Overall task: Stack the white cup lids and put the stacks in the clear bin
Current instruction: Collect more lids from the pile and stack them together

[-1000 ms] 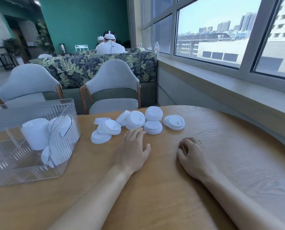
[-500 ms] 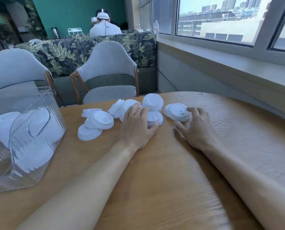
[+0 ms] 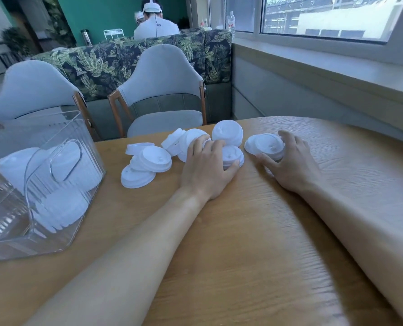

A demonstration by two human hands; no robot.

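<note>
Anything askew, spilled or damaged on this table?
Nothing looks damaged. The loose lids lie jumbled on the table, some overlapping or tilted, as unsorted work would. In the clear bin, the stacks lie on their sides rather than upright.

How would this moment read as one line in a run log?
left hand: grips lid | right hand: grips lids | bin: holds stacks | loose lids on table

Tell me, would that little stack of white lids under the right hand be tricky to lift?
Probably not heavy: the lid stack looks like thin moulded plastic. The lids sit slightly offset, so the top one may slide off unless the right hand squeezes both rims. Thin rims likely flex under a hard pinch, and smooth plastic could slip on the wooden table.
</note>
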